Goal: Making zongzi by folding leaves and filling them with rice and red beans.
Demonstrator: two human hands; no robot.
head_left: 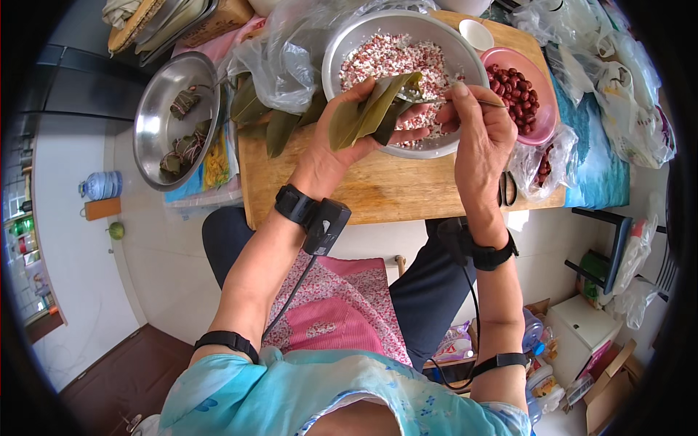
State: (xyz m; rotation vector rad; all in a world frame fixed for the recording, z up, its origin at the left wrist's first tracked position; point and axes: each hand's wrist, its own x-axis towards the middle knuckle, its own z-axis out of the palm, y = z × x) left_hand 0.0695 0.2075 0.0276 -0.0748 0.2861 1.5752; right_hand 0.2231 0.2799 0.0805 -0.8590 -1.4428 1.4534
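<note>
My left hand (pixel 341 128) holds a cone folded from long green leaves (pixel 376 111) over the near side of a metal basin (pixel 334 60). White rice grains show at the mouth of the cone. A metal spoon (pixel 436 101) is gripped by its handle in my right hand (pixel 485 117), its bowl at the cone's opening. The basin holds a mix of white rice and reddish grains or beans (pixel 390 54). Right of it stands a pink bowl (pixel 548 122) of red jujubes (pixel 512 95). How full the cone is cannot be seen.
On the left, a steel basin (pixel 144 125) holds several tied leaf parcels (pixel 182 150). Loose leaves (pixel 281 131) lie under a clear plastic bag (pixel 289 65) on the wooden board (pixel 349 193). Black-handled scissors (pixel 508 188), a bag of jujubes (pixel 545 163) and a white cup (pixel 476 35) are at right.
</note>
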